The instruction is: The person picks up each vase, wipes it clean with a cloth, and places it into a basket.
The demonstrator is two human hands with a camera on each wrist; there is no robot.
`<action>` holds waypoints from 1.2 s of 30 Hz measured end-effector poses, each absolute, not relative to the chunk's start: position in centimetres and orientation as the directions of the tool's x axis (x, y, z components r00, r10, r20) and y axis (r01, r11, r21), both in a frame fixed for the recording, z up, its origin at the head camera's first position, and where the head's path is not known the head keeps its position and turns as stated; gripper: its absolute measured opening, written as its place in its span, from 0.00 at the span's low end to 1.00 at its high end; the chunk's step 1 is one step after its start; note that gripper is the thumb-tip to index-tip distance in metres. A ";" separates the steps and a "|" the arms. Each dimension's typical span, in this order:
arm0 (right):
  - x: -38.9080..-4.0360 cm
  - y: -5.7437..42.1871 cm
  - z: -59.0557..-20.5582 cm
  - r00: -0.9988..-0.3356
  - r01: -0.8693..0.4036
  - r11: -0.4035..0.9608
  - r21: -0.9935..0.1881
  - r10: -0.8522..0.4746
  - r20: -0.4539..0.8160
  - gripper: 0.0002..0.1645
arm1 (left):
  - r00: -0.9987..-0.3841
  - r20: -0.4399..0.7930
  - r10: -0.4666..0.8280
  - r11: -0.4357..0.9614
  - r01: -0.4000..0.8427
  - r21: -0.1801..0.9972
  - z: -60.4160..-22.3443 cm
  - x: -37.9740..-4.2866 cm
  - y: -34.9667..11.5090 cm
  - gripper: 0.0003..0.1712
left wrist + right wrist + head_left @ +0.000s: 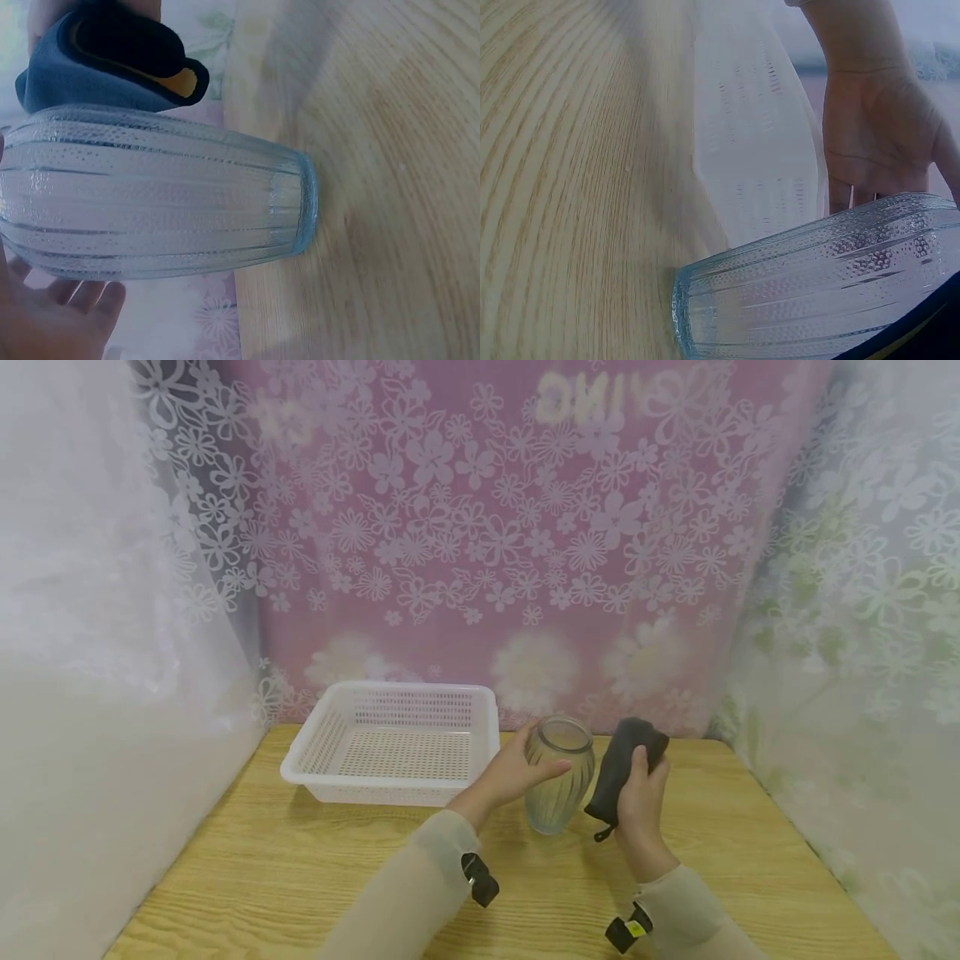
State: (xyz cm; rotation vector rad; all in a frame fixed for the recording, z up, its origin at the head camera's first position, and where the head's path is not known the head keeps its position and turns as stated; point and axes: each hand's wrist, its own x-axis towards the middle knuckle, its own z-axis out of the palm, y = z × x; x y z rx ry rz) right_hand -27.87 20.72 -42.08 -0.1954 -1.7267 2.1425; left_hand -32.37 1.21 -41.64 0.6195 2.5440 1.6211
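A clear ribbed glass vase is upright, slightly tilted, with its base right at the wooden tabletop. My left hand holds it round the upper part, thumb across the front and fingers behind. In the left wrist view the vase fills the middle, and fingertips show past its side. To its right, my right hand grips a dark grey folded cloth with a small loop at its lower end. The cloth's dark edge overlaps the vase in the right wrist view.
A white perforated plastic basket stands left of the vase, near the back of the wooden table. Flower-patterned curtains hang behind the table and along both sides. Black wrist straps sit over the sleeves.
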 end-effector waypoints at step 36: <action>-27.7 21.1 -41.9 -0.894 -0.292 -0.104 -0.951 0.383 0.232 0.33 | -0.940 0.297 0.169 0.610 0.337 0.717 -40.8 -30.5 2.4 0.58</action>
